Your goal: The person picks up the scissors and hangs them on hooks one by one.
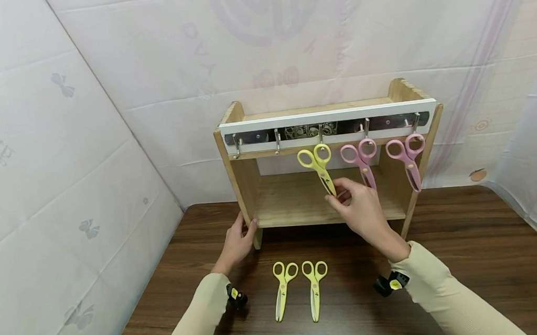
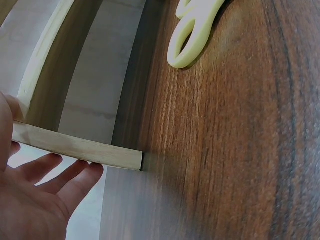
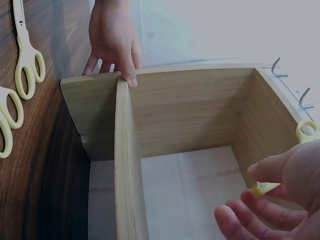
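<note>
My right hand (image 1: 364,210) pinches the blade end of yellow scissors (image 1: 322,172) between thumb and fingers. One of the scissors' finger rings overlaps the middle hook (image 1: 321,134) in the head view, blades pointing down. At the lower left of a small wooden shelf (image 1: 298,189), my left hand (image 1: 238,243) grips the side panel, thumb at the front and fingers along the outside. In the left wrist view those fingers (image 2: 80,182) lie against the panel's edge. Two pink scissors (image 1: 409,159) hang from the two right hooks.
Two more yellow scissors (image 1: 283,292) lie on the dark wooden table (image 1: 355,308) before the shelf, rings toward it. The two left hooks (image 1: 277,140) on the white rail bear nothing. A pale patterned sheet (image 1: 172,91) covers the walls behind and beside.
</note>
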{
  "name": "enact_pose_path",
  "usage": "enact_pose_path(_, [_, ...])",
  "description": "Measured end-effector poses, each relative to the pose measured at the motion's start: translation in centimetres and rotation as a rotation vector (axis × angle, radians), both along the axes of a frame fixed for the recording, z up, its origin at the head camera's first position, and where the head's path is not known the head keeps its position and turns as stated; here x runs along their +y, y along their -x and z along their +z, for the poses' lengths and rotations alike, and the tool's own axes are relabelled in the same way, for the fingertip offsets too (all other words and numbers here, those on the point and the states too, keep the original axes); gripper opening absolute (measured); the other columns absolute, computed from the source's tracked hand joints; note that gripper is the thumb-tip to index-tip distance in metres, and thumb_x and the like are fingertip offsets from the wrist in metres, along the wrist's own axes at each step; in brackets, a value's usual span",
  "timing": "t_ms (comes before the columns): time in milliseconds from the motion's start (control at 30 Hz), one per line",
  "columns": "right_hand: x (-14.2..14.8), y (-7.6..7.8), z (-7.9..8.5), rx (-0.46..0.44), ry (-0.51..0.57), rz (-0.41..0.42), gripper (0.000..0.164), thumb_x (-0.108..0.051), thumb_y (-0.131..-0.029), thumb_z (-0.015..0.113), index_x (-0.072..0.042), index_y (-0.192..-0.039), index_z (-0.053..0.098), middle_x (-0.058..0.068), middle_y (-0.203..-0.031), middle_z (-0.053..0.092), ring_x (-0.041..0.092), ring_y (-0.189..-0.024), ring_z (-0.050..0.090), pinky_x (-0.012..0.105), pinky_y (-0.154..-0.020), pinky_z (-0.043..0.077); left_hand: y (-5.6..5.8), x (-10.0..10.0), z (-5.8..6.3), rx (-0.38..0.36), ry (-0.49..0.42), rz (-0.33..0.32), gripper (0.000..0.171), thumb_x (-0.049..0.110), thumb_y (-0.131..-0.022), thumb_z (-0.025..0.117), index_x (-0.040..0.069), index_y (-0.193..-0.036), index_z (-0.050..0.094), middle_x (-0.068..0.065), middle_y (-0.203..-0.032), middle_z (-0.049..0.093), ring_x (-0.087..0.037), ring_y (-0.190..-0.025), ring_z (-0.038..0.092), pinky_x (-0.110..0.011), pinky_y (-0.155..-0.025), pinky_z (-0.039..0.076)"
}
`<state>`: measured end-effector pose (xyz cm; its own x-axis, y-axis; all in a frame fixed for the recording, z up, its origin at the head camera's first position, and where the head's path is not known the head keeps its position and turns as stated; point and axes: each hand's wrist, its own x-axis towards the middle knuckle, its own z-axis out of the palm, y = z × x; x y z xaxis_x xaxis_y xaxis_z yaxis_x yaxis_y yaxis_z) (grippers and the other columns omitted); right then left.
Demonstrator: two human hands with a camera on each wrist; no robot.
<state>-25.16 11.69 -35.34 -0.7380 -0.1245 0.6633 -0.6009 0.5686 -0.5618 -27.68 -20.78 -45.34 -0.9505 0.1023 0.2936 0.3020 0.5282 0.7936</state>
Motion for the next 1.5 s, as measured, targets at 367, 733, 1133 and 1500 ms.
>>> enact_pose_path(367, [0.5,-1.0,-2.2,-0.156,-0.132,0.002,0.064,-0.021,-0.091,0.081,0.002,-0.141,0.049,0.015,-0.099,0.072,0.022,-0.079,0.072,0.046,-0.071,0.060,0.3,-0.1,0.0,-0.001,-0.006,-0.006,0.057,0.035,-0.111,0.050,0.011,-0.160,0.034,-0.026,-0.140,0.057,-0.041,-0.125,0.060,-0.054,-0.095,0.056])
enact_pose_path(733, [0.7,-3.9,-6.7,-0.329,-0.312,-0.078,0.071,-0.037,-0.092,0.080,-0.009,-0.149,0.049,0.011,-0.106,0.069,0.023,-0.077,0.066,0.038,-0.055,0.051,0.2,0.0,0.0,-0.006,-0.010,-0.004,0.057,0.037,-0.110,0.049,0.012,-0.160,0.034,-0.026,-0.142,0.056,-0.040,-0.127,0.060,-0.054,-0.096,0.056])
enact_pose_path(1133, [-1.2,-6.6,-8.3,-0.479,-0.506,0.020,0.065,-0.043,-0.088,0.082,-0.021,-0.143,0.054,0.011,-0.107,0.062,0.020,-0.070,0.059,0.038,-0.049,0.046,0.0,-0.1,0.1,-0.012,-0.008,0.001,0.057,0.035,-0.111,0.050,0.011,-0.159,0.034,-0.027,-0.142,0.056,-0.041,-0.127,0.059,-0.053,-0.097,0.055])
enact_pose_path(1500, [-3.3,-7.8,-9.5,-0.509,-0.599,0.137,0.073,-0.047,-0.083,0.086,-0.015,-0.141,0.056,0.020,-0.114,0.061,0.037,-0.093,0.065,0.054,-0.060,0.055,-0.1,0.1,0.1,-0.025,-0.014,0.001,0.057,0.033,-0.111,0.050,0.009,-0.160,0.033,-0.027,-0.142,0.055,-0.042,-0.127,0.059,-0.054,-0.097,0.055])
